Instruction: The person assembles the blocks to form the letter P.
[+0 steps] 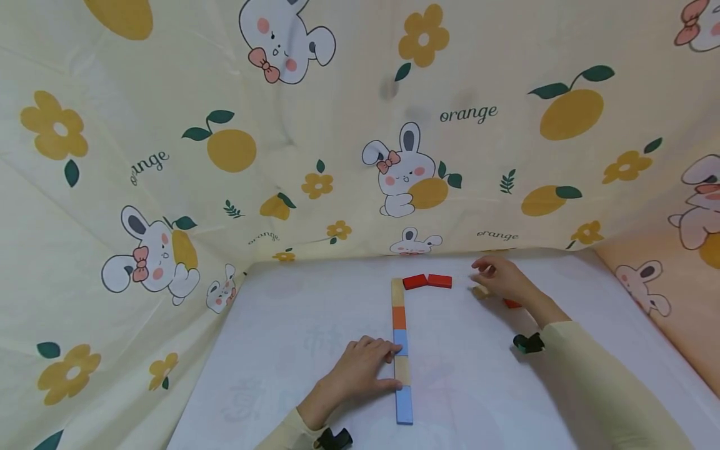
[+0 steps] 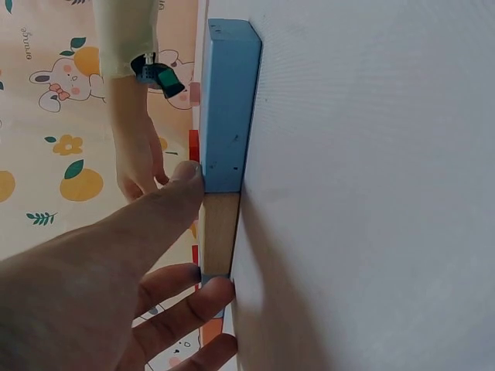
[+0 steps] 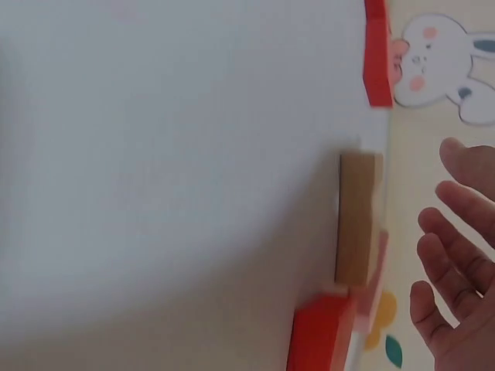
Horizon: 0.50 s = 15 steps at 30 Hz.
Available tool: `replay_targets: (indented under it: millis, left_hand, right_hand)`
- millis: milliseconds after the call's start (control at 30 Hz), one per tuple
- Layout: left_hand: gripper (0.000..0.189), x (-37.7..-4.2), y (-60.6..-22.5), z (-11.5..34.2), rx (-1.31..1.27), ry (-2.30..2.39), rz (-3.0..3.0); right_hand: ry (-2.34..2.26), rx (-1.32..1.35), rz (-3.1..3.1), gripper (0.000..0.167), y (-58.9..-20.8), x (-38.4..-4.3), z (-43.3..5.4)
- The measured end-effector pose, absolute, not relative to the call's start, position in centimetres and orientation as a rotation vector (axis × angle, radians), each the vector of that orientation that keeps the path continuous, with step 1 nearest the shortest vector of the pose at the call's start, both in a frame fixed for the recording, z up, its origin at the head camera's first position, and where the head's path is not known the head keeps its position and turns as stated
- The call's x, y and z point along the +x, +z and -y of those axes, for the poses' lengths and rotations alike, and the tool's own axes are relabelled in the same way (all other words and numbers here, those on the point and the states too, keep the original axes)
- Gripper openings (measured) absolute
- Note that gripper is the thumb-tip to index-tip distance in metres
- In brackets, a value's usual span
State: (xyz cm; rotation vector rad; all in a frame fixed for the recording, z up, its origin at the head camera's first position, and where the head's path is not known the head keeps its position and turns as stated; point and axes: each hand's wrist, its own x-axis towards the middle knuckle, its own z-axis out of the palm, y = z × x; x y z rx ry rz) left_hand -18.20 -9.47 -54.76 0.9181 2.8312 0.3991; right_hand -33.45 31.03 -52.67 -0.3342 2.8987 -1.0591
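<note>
A straight line of blocks runs away from me on the white tabletop: blue (image 1: 404,407), plain wood (image 1: 402,372), blue (image 1: 400,338), orange (image 1: 399,318) and plain wood (image 1: 397,292). Two red blocks (image 1: 440,281) extend rightward from its far end. My left hand (image 1: 360,370) touches the line from the left, thumb and fingertips spread along the near blocks. Over to the right, my right hand (image 1: 502,279) hovers above a separate wooden block (image 3: 357,220) and a red block (image 3: 321,332), its fingers apart and holding nothing in the right wrist view.
A cream cloth (image 1: 337,100) printed with rabbits, oranges and flowers hangs behind and beside the white tabletop (image 1: 292,300). Dark wrist cameras sit on the left wrist (image 1: 334,439) and right wrist (image 1: 529,342). The right sleeve (image 1: 607,375) stretches over the table's right side.
</note>
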Motion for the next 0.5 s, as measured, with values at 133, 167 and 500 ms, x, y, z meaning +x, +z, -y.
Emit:
replay_targets:
  millis: [133, 167, 500]
  left_hand:
    - [0.075, -18.2, -54.7, 9.5, 0.904, 0.39, -2.829]
    - [0.075, -18.1, -54.7, 9.4, 0.9, 0.389, -2.828]
    - [0.074, -18.1, -54.7, 9.3, 0.901, 0.382, -2.829]
  right_hand:
    - [-1.05, -0.314, -2.922, 0.042, -52.2, -32.7, -32.2]
    - [-1.038, -0.299, -2.93, 0.043, -52.2, -32.4, -32.4]
    - [-0.942, -0.049, -2.923, 0.079, -52.8, -30.1, -32.9]
